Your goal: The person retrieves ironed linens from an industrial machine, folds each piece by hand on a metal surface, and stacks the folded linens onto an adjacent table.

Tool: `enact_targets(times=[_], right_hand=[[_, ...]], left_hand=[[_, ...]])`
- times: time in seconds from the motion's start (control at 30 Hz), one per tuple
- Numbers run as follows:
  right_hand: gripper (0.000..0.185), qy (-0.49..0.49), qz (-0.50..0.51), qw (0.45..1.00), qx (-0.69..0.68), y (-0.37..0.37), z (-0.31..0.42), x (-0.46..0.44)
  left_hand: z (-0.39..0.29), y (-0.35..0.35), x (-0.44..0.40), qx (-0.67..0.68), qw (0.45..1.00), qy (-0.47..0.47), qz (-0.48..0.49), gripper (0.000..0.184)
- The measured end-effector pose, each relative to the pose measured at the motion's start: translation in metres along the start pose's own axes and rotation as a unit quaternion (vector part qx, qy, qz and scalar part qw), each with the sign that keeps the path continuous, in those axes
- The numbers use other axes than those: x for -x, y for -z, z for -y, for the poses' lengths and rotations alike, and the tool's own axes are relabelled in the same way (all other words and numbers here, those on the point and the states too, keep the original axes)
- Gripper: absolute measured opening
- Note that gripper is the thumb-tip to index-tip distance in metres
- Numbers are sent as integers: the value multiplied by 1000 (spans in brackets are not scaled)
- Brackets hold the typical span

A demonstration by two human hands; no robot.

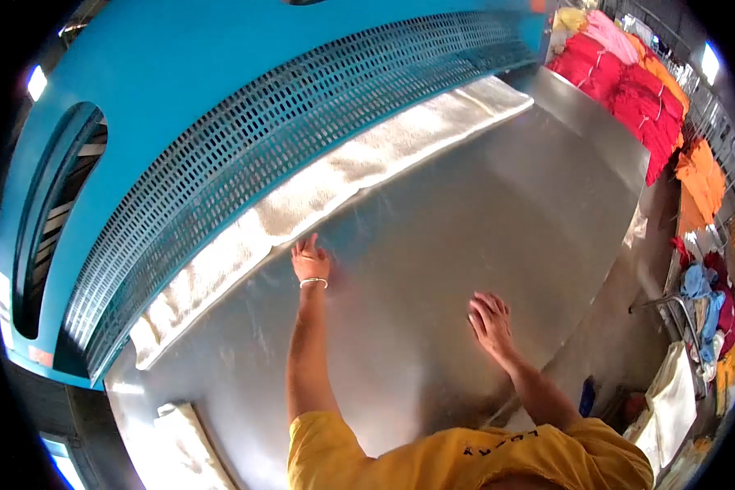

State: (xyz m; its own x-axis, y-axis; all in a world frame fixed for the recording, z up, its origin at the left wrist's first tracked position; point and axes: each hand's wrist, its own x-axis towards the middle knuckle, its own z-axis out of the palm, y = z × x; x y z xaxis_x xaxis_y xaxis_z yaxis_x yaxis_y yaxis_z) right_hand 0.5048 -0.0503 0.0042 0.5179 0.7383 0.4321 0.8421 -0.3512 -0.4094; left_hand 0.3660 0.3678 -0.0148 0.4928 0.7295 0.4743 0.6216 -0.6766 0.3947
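Note:
A long strip of white cloth lies on the sheet-metal table, its far side passing under the perforated guard of a blue machine. My left hand, with a white bracelet at the wrist, reaches to the near edge of the cloth. Its fingers are apart and hold nothing; whether the tips touch the cloth I cannot tell. Over the table's right part is my right hand, fingers stretched out and slightly bent, with nothing in them and well away from the cloth.
The blue machine body spans the far side. A folded white cloth lies at the table's lower left. Red bundles are piled at the upper right. Orange cloth, mixed garments and white fabric are along the right.

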Motion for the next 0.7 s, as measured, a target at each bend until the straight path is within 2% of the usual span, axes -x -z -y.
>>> enact_targets(times=[0.07,0.1,0.13,0.2,0.27,0.3,0.33,0.4,0.43,0.47,0.5,0.53,0.57,0.6,0.67,0.7], right_hand=[[21,-1,-1,1000,9,-1,-1,-8],[20,-4,4,1000,11,-2,-1,-8],[19,-6,9,1000,13,-4,-2,-11],[19,-4,5,1000,16,-9,-4,-13],[19,-3,7,1000,20,-4,-3,-13],[19,-3,4,1000,21,-3,-1,-13],[19,-2,-5,1000,18,-4,1,-13],[20,-14,2,1000,13,-5,-1,-9],[21,-16,0,1000,6,-4,-1,-8],[21,-19,2,1000,-2,-3,-2,-6],[21,-20,17,1000,14,-2,-6,-5],[23,-102,19,990,-97,-6,-17,-2],[26,-181,24,961,-208,-14,-31,1],[29,-258,32,913,-313,-16,-40,2],[40,-381,-42,748,-541,-4,-53,-21],[44,-394,-7,680,-619,-1,-76,-28]], left_hand=[[7,-4,-43,-91,996,-5,17,44],[15,-16,-60,-144,990,1,-5,47],[13,-22,-68,-208,977,47,31,44],[7,-33,-83,-139,967,153,148,39],[-13,-42,-63,-96,989,91,71,32],[-26,-37,-48,-19,995,74,63,29],[-22,-62,-22,-57,995,43,71,27],[-62,-38,50,-6,997,10,80,24],[-60,-53,102,26,998,-51,17,22],[-80,-15,138,105,988,-108,42,20],[-93,15,176,159,973,-86,141,11],[-95,31,220,133,978,-125,104,12],[-103,81,235,182,971,-119,96,19],[-82,100,265,73,988,-135,20,24],[-38,156,313,29,996,56,62,28],[-22,180,334,-20,986,154,55,33]])
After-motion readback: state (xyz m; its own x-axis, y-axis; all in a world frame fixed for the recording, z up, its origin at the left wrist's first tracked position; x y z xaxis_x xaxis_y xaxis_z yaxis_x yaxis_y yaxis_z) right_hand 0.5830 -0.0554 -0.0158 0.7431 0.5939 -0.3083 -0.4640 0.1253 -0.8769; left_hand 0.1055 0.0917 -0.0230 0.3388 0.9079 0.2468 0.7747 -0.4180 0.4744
